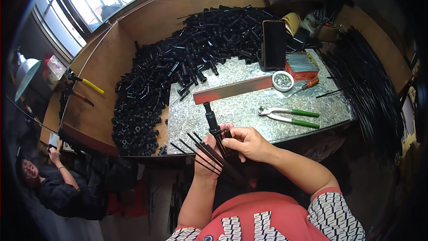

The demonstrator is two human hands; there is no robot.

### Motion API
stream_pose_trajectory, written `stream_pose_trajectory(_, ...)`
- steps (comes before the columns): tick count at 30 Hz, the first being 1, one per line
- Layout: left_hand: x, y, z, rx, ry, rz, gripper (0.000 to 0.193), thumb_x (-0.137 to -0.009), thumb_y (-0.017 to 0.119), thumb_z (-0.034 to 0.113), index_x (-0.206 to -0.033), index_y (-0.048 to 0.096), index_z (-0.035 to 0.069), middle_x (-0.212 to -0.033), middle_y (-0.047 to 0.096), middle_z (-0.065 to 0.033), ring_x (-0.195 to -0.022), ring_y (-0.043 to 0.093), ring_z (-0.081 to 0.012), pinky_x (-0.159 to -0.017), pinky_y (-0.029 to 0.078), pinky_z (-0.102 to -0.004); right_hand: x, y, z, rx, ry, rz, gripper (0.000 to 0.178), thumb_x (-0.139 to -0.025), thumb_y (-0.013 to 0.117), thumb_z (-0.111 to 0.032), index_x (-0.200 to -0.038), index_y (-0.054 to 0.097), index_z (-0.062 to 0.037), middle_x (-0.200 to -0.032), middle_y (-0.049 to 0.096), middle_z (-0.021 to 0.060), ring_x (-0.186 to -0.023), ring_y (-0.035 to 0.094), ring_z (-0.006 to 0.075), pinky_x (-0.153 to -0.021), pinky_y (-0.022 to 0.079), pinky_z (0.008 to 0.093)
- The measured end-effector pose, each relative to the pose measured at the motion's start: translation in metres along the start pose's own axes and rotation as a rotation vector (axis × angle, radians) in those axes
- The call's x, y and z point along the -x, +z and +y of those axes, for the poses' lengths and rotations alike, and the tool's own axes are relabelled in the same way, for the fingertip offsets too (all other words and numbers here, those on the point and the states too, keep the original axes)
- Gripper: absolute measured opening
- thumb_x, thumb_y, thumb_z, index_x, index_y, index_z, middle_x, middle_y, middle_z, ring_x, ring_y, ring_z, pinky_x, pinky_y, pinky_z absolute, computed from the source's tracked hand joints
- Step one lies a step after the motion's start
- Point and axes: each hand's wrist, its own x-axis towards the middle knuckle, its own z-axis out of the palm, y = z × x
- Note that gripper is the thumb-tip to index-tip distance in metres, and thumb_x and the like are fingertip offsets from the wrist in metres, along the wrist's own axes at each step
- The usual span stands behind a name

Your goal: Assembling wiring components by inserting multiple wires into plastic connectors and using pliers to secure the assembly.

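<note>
Above my lap, near the front edge of the workbench, my left hand (pixel 201 168) is closed round an upright black tubular plastic part (pixel 211 119) and a group of thin black rods (pixel 223 163). Several rods fan out past its fingers to the left, like umbrella ribs. Thumb and fingers of my right hand (pixel 253 143) pinch close beside the tube's lower end, where short upright rod ends show. My fingers hide the joint between rods and tube. Just beyond the tube's top lies a flat metal bar (pixel 236 90) with red marks.
Green-handled pincers (pixel 296 118) lie right of the bar. Behind them are a white bowl (pixel 283 81), an orange screwdriver (pixel 310 83), a red box (pixel 303 68) and a phone (pixel 273 44). Black plastic parts (pixel 200 44) are heaped behind, long rods (pixel 370 89) at right. Another person (pixel 67 192) sits lower left.
</note>
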Motion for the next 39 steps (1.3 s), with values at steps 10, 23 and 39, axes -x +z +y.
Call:
stream_pose_trajectory(10,0.007,-0.002,0.005,0.121,0.000,-0.137,0.034,-0.098,0.045,0.021,-0.123,0.049,-0.002,-0.124,0.054,-0.0147,-0.128,0.042,-0.0327,-0.106,0.037,-0.0463,-0.001,0.005,0.008,-0.052,-0.046,-0.034,0.021,-0.092,0.059,-0.018,-0.078,0.055,-0.0041,-0.068,0.055,0.0006,-0.045,0.050,0.0073,-0.039,0.039,0.0197)
stream_pose_trajectory(23,0.012,-0.008,0.008,0.019,-0.008,-0.225,0.036,-0.095,0.049,0.023,-0.123,0.053,0.001,-0.125,0.055,-0.0143,-0.133,0.035,-0.0352,-0.111,0.029,-0.0463,0.007,0.010,0.000,-0.002,-0.078,-0.082,0.030,-0.093,0.059,-0.024,-0.070,0.051,-0.0061,-0.064,0.054,-0.0003,-0.043,0.049,0.0062,-0.039,0.038,0.0199)
stream_pose_trajectory(39,0.020,0.003,0.013,0.027,-0.089,-0.248,0.063,-0.092,0.052,0.025,-0.140,0.025,-0.006,-0.146,0.027,-0.0265,-0.135,0.032,-0.0358,-0.110,0.030,-0.0436,0.013,0.016,-0.003,0.014,-0.115,-0.136,0.024,-0.092,0.060,-0.024,-0.078,0.059,-0.0046,-0.061,0.053,-0.0016,-0.045,0.051,0.0062,-0.041,0.039,0.0207)
